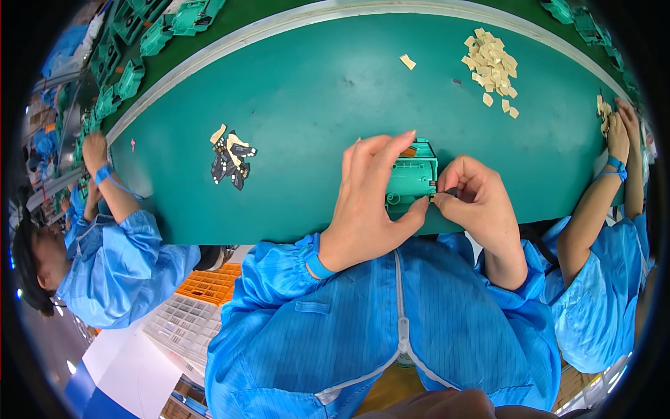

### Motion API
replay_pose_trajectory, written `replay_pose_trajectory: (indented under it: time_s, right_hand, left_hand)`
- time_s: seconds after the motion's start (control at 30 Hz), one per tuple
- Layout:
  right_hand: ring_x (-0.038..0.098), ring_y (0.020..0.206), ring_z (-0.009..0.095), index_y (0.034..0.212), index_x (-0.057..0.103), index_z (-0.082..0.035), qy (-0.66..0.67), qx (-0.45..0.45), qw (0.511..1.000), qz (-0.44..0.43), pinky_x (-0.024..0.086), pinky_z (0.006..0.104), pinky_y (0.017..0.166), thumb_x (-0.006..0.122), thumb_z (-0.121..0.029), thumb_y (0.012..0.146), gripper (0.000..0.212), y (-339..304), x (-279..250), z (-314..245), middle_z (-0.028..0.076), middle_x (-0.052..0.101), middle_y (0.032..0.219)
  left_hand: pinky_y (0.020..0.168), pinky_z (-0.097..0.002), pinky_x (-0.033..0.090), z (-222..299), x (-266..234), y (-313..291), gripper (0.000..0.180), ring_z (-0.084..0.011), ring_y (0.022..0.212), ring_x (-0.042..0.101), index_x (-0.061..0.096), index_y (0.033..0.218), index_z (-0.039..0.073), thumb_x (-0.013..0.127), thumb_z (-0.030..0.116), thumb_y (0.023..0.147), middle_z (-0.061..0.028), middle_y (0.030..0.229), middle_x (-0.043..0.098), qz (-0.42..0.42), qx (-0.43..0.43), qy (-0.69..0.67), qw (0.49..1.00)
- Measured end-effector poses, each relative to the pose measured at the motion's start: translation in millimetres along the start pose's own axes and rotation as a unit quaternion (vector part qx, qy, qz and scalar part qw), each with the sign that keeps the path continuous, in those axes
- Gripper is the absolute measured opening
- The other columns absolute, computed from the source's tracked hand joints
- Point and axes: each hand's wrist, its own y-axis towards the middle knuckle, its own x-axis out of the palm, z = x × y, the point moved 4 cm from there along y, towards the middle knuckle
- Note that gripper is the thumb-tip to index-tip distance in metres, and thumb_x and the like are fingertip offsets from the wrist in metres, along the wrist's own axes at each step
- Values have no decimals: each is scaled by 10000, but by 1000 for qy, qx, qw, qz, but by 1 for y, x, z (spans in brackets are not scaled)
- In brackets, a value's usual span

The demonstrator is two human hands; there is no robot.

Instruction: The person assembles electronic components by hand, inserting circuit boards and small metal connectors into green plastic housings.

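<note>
A green plastic housing (pixel 417 176), open side up, lies at the near edge of the green mat in front of me. My left hand (pixel 364 202) grips it from the left, fingers over its far side and thumb at its near right corner. My right hand (pixel 481 197) pinches a small black piece (pixel 452 191) against the housing's right edge; the fingers hide most of that piece. Inside the housing's far end shows an orange-brown part (pixel 409 151). To the left lies a small heap of black flat parts (pixel 227 162) with cream pieces among them.
Cream-coloured small pieces (pixel 492 64) form a pile at the far right, and a single cream piece (pixel 407 62) lies left of it. Beyond the mat's pale rim (pixel 314 17) stand more green housings (pixel 192 17). Co-workers' arms (pixel 115 178) reach in at both sides.
</note>
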Motion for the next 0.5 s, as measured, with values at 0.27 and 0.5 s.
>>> replay_pose_trajectory:
  time_s: [0.27, 0.5]
  right_hand:
    - [446, 639, 16, 817, 553, -46, -17, -3, 1000, 0, 338, 220, 548, 697, 24, 800, 160, 0, -1, -2, -47, 566, 733]
    - [447, 638, 18, 816, 553, -43, -33, -13, 999, 5, 342, 220, 547, 702, 17, 804, 161, -1, -1, -3, -46, 565, 728]
  left_hand:
    - [1043, -458, 421, 2, 1, 1, 849, -364, 1228, 470, 449, 1482, 80, 793, 47, 706, -173, 1353, 476, 4, -3, 9, 1000]
    - [1045, -460, 422, 1, 1, 0, 835, -370, 1236, 467, 457, 1474, 80, 786, 43, 708, -176, 1354, 474, 4, -2, 7, 1000]
